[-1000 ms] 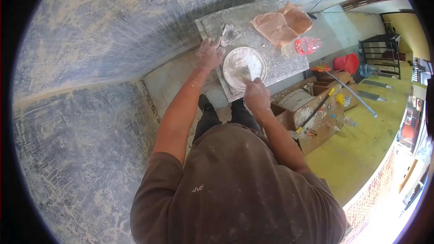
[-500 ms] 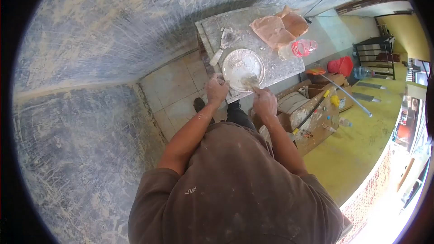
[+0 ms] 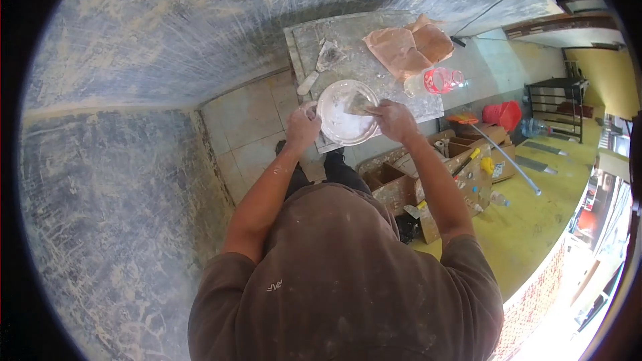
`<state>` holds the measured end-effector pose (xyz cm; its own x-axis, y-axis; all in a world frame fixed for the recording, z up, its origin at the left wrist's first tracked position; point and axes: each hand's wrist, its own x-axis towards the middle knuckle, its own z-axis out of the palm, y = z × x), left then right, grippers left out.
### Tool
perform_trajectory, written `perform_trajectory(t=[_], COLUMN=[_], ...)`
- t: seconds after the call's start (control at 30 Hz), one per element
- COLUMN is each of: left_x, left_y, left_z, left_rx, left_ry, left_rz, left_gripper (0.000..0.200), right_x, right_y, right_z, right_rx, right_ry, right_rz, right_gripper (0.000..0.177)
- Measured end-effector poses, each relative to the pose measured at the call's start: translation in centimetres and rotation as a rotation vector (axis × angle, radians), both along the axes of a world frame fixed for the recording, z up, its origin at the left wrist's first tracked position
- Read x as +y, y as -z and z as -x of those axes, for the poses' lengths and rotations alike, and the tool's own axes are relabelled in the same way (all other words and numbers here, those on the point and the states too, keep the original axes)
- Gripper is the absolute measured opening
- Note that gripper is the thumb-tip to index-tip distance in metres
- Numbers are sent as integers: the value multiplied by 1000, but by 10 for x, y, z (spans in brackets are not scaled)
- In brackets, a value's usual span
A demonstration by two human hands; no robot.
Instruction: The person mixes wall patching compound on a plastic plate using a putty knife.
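Pointing left into white tub point(image 3: 340, 140), scraper point(image 3: 360, 105) sat in closed right hand point(image 3: 399, 122) at tub's right; left hand point(image 3: 303, 127) gripped tub's left rim; tub lay between hands; bottle point(image 3: 438, 81) stood beyond tub

The single head view looks steeply down and forward from close above the person's shirt point(image 3: 354, 274). It spans the wall point(image 3: 120, 214) at left, the table point(image 3: 391, 80) beyond and the yellowish floor point(image 3: 508, 241) at right.
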<state>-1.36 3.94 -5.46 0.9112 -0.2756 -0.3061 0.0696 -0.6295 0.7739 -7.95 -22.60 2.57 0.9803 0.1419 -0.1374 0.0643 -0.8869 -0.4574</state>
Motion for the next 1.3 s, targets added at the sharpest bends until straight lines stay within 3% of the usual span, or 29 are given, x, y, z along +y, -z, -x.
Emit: perform_trajectory(t=[0.1, 0.23, 0.4, 0.53, 0.73, 0.83, 0.9, 1.0, 1.07, 1.13, 1.17, 1.3], left_x=[-2, -5, -2, 1, 0, 5, 4, -1, 1, 5, 5, 3], left_y=[-41, -38, -19, -20, -34, -16, 1, -13, 4, -7, -13, -14], left_z=[-4, -5, -9, -13, -14, -11, -8, 0, 3, 6, 5, 3], left_rx=[100, -18, -128, -113, 11, 127, 176, 290, 185, 88, 155, 311], left_ry=[-6, 16, 126, 134, 83, 88, 13, -59, -17, 24, 9, -86], left_rz=[-126, -192, -146, -141, -169, -65, 54, 196, 205, 207, 220, 325], left_gripper=[44, 42, 41, 41, 41, 43, 44, 46, 45, 44, 44, 45], right_x=[6, -29, -20, -23, 3, 28, 33, 71, 100, 115, 117, 146], right_y=[0, -27, 4, -17, 9, -3, -19, 1, 8, 11, 8, -6], right_z=[-13, -3, -23, -30, -17, -1, 18, 52, 43, 27, 29, 55], right_rx=[-10, 110, 21, 23, 37, 25, 164, 80, 58, 0, -32, 113], right_ry=[-59, -88, -172, -230, -202, -45, 128, 289, 345, 552, 596, 615], right_rz=[24, 60, 11, 103, -31, -125, 37, -48, -71, -42, -122, -41], right_gripper=[24, 25, 26, 28, 25, 24, 25, 24, 24, 24, 24, 26])
